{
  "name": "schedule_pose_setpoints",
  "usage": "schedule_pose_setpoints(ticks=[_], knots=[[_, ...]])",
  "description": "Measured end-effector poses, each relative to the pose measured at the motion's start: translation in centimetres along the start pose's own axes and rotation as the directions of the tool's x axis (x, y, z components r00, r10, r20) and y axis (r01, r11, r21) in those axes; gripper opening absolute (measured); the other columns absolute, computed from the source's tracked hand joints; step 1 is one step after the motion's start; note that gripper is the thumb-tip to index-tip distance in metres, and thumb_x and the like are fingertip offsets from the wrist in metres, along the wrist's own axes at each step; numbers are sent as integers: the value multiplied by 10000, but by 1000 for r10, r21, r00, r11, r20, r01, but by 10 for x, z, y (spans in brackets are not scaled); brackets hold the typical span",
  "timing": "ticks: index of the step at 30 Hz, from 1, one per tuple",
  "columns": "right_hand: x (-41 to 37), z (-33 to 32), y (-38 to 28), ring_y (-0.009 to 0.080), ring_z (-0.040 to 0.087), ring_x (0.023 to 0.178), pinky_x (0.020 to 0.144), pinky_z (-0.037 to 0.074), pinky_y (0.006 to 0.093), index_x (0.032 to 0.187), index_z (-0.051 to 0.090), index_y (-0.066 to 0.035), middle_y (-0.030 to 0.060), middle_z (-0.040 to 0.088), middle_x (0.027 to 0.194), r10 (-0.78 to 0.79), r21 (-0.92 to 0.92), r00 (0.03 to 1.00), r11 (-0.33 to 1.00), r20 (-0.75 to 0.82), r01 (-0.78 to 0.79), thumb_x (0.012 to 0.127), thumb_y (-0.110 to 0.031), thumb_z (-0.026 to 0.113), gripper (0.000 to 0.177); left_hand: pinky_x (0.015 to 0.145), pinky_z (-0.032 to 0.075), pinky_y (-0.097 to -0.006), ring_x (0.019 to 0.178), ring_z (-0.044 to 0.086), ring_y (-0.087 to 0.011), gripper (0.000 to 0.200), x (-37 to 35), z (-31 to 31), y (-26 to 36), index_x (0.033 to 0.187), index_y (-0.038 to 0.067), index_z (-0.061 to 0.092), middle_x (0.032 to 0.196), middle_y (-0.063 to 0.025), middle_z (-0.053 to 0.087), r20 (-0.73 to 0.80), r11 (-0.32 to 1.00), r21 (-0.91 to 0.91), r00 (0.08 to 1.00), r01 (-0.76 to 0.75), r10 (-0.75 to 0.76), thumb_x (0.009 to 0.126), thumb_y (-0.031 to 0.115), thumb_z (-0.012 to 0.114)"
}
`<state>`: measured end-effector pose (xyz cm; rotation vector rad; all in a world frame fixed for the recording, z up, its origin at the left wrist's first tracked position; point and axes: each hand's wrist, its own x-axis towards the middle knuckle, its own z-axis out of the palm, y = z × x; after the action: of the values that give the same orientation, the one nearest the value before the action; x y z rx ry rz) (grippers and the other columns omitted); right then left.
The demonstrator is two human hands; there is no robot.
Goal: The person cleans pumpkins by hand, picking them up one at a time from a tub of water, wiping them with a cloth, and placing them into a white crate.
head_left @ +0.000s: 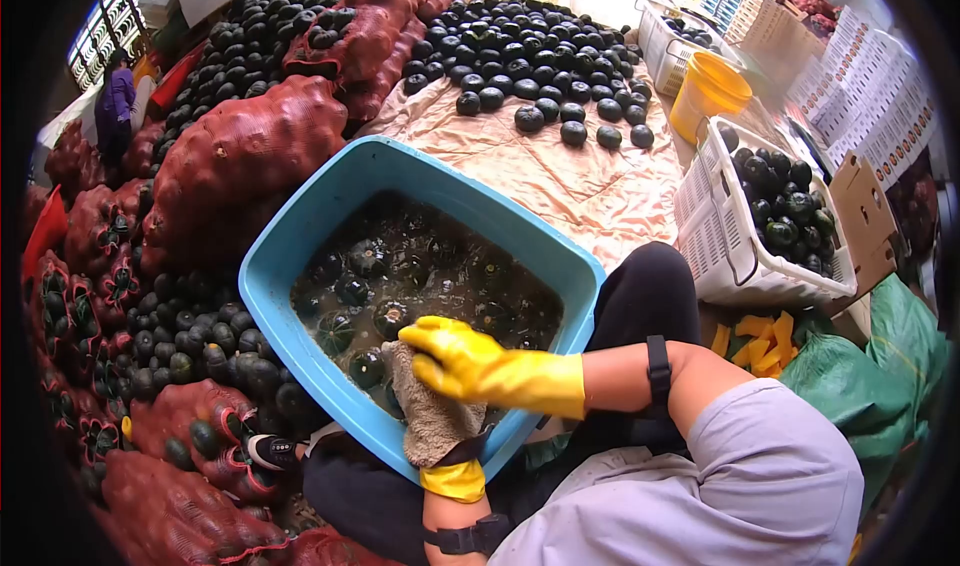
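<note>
A blue tub holds murky water with several dark green squashes in it. My right hand, in a yellow rubber glove, is over the tub's near part, its fingers curled at the top of a brown fluffy cloth. That cloth covers my left hand like a mitt, with a yellow glove cuff showing at the wrist. The fingers of my left hand are hidden under the cloth. Whether a squash lies between the hands cannot be made out.
Squashes lie on a pale sheet beyond the tub. Red net sacks are piled at the left. To the right stand a white crate of squashes, a yellow bucket and a green sack. A person is far left.
</note>
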<state>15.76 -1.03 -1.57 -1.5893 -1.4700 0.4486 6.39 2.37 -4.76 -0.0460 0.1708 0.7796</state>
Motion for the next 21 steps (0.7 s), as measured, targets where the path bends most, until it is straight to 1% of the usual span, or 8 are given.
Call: schedule_pose_setpoints(ticks=[4,6,7,8,10,13,18,21], knots=[[-4,-20,-8,336,657,1258,1106,509,459,1401,674,-74,179,702,1354,-251,168,961,958,114,230,961,-147,759,454,948,573,-372,1079,699,-257,215,-16,21,9,1251,43,630,1198,-113,698,-22,791,608,994,-72,107,1049,108,593],[1,-31,-17,215,653,1235,1089,517,392,1459,629,-83,105,705,1368,325,682,862,527,389,-507,1012,-171,736,469,996,569,-436,1096,682,-276,261,-7,-7,16,1306,62,618,1181,-136,680,96,631,756,982,-177,160,1108,193,509],[0,-15,0,132,624,1235,1094,507,339,1525,564,-96,47,694,1383,330,802,916,470,228,-369,1047,-197,713,510,1016,575,-441,1146,692,-271,298,-20,25,12,1359,60,618,1236,-130,693,32,527,843,988,-109,153,1103,180,523],[-3,3,14,189,627,1275,1135,487,373,1577,511,-97,87,671,1434,358,866,927,422,110,-266,1036,-186,717,587,1044,567,-438,1154,691,-260,298,-16,21,3,1359,72,623,1253,-108,700,-127,877,460,967,-141,222,1094,191,560],[-1,-4,36,284,612,1338,1163,471,417,1620,464,-106,158,637,1468,125,382,992,917,-12,-111,997,-181,750,689,1081,549,-428,1191,676,-265,336,-13,41,-4,1394,87,591,1324,-117,674,-215,896,398,929,-198,301,1066,152,610],[24,-67,-4,385,579,1380,1183,460,464,1628,465,-176,219,608,1473,45,127,880,985,473,-119,906,-193,822,805,1021,576,-413,1199,650,-230,415,-32,57,-7,1394,111,604,1296,-77,658,102,250,930,844,-268,526,987,65,670],[22,-59,-13,264,660,1275,1048,544,359,1474,605,-139,131,633,1415,254,204,790,881,558,-427,927,-331,818,618,1020,577,-409,1192,660,-241,415,-40,42,25,1387,99,604,1292,-93,664,147,197,948,894,-249,424,980,54,673],[3,-20,2,281,617,1350,1107,520,391,1500,585,-144,155,619,1461,557,627,601,173,574,-759,945,-275,832,621,1019,577,-407,1188,666,-248,415,-36,27,18,1383,93,605,1289,-103,668,130,219,938,858,-269,496,976,48,675]])
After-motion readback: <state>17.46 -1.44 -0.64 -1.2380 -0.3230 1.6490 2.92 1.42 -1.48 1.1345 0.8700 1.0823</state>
